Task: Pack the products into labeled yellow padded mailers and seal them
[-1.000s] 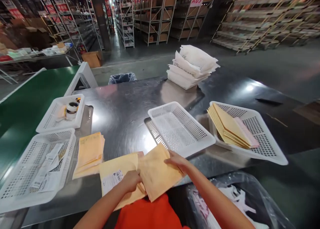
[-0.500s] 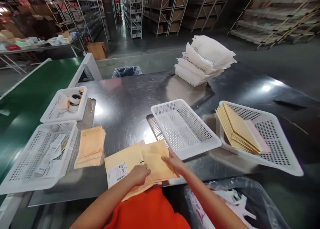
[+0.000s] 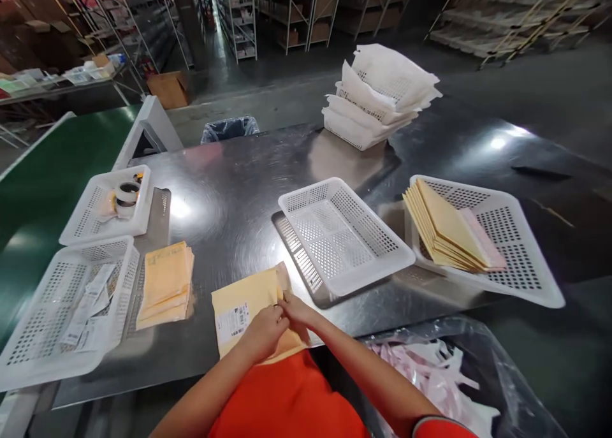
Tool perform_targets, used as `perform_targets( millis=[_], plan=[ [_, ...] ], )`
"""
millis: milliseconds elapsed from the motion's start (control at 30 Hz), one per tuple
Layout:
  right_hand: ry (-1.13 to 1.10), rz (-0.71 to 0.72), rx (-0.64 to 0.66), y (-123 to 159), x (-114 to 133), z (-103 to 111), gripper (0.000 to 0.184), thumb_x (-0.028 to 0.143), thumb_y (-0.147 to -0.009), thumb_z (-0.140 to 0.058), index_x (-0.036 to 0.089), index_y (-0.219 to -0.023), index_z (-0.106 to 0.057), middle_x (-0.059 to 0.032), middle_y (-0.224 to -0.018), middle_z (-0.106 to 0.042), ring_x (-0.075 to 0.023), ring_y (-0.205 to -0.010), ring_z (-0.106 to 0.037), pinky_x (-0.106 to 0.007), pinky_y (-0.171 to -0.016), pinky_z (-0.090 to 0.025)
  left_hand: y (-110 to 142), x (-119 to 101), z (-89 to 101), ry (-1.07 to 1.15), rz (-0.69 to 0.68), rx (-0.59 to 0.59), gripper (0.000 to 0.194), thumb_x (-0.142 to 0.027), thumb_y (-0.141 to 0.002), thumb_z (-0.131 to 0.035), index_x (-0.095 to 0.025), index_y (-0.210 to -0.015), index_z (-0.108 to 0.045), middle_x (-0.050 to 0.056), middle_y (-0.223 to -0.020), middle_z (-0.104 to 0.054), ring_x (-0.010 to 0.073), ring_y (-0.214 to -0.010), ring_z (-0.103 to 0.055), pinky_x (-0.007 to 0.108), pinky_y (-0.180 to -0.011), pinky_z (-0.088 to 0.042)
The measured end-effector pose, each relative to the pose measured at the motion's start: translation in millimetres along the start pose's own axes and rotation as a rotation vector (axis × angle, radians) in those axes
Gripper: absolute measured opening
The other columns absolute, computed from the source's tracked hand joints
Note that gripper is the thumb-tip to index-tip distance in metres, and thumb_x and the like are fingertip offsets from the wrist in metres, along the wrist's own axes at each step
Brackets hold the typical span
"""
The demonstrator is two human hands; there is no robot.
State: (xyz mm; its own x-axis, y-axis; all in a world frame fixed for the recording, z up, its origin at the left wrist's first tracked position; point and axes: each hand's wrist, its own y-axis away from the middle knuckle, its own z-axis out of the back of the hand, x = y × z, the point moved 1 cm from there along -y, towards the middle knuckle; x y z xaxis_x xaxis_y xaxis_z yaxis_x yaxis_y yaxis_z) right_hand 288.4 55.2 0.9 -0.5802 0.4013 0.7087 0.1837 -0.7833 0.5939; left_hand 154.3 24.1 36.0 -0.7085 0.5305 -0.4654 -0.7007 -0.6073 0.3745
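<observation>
A yellow padded envelope point(image 3: 246, 288) with a white printed label lies in front of me at the table's near edge. My left hand point(image 3: 265, 331) is closed on its right part, fingers bent inward. Right beside it, my right hand point(image 3: 297, 310) pinches the envelope near its right edge, its fingertips meeting those of my left hand. What exactly lies between the fingertips is hidden. To the left sits a stack of padded envelopes point(image 3: 165, 282). More yellow envelopes point(image 3: 447, 227) lean in the white basket point(image 3: 526, 253) on the right.
A white perforated basket point(image 3: 382, 256) stands beyond my right hand. At left are a basket with label slips point(image 3: 33, 336) and one holding tape rolls point(image 3: 79, 218). Stacked baskets point(image 3: 382, 100) stand at the back; a lined bin with strips point(image 3: 430, 368) is below right.
My right hand has moved left to meet my left hand. The yellow piece it held out to the right no longer shows there. The view has shifted slightly.
</observation>
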Motion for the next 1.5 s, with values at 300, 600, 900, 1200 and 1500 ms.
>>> perform_targets(
  millis=[300, 600, 900, 1200, 1500],
  plan=[
    [0.351, 0.045, 0.144, -18, -9, -21, 0.027, 0.012, -0.083, -0.047, 0.013, -0.057, -0.057, -0.0068, -0.061, -0.061, -0.0135, -0.060, -0.056, -0.023, -0.059, -0.039, 14, 31, -17.3, 0.010, 0.168, -0.029, 0.047, -0.003, -0.087, -0.030, -0.016, -0.123, -0.058, 0.011, -0.126, -0.055, 0.0196, -0.110, -0.053, 0.031, -0.094, -0.044],
    [0.531, 0.204, 0.119, 22, -76, -28, 0.021, 0.019, -0.085, -0.055, 0.015, -0.103, -0.066, -0.0118, -0.115, -0.058, -0.0222, -0.103, -0.054, -0.029, -0.083, -0.042, 39, 83, -82.1, -0.139, 0.592, -0.075, 0.084, -0.033, -0.083, -0.063, -0.033, -0.155, -0.019, 0.014, -0.162, -0.002, 0.0479, -0.145, -0.007, 0.071, -0.108, -0.016],
    [0.546, 0.287, 0.059, 11, -66, -23, 0.016, 0.018, -0.089, -0.051, 0.016, -0.084, -0.067, -0.0097, -0.103, -0.062, -0.0224, -0.099, -0.054, -0.031, -0.082, -0.044, 23, 79, -80.3, -0.261, 0.546, 0.019, 0.086, -0.047, -0.083, -0.066, -0.041, -0.152, -0.016, 0.005, -0.162, 0.007, 0.0485, -0.145, -0.001, 0.079, -0.100, -0.019],
    [0.208, 0.563, -1.211, 112, 32, 143, 0.032, 0.051, -0.082, -0.058, 0.028, -0.066, -0.043, -0.0071, -0.086, -0.062, -0.0248, -0.107, -0.059, -0.048, -0.100, -0.043, 13, 81, -76.3, -0.280, 0.472, 0.102, 0.097, -0.041, -0.078, -0.071, -0.032, -0.155, -0.013, 0.004, -0.162, -0.002, 0.0442, -0.146, -0.002, 0.076, -0.105, -0.019],
    [0.512, 0.026, -0.036, -28, -27, -9, 0.025, 0.036, -0.097, -0.047, 0.015, -0.097, -0.061, -0.0070, -0.097, -0.068, -0.0176, -0.086, -0.061, -0.026, -0.063, -0.031, 10, 91, -83.3, -0.259, 0.442, 0.078, 0.105, -0.050, -0.071, -0.075, -0.038, -0.154, -0.012, 0.003, -0.161, 0.007, 0.0439, -0.147, 0.006, 0.079, -0.103, -0.011]
  ],
)
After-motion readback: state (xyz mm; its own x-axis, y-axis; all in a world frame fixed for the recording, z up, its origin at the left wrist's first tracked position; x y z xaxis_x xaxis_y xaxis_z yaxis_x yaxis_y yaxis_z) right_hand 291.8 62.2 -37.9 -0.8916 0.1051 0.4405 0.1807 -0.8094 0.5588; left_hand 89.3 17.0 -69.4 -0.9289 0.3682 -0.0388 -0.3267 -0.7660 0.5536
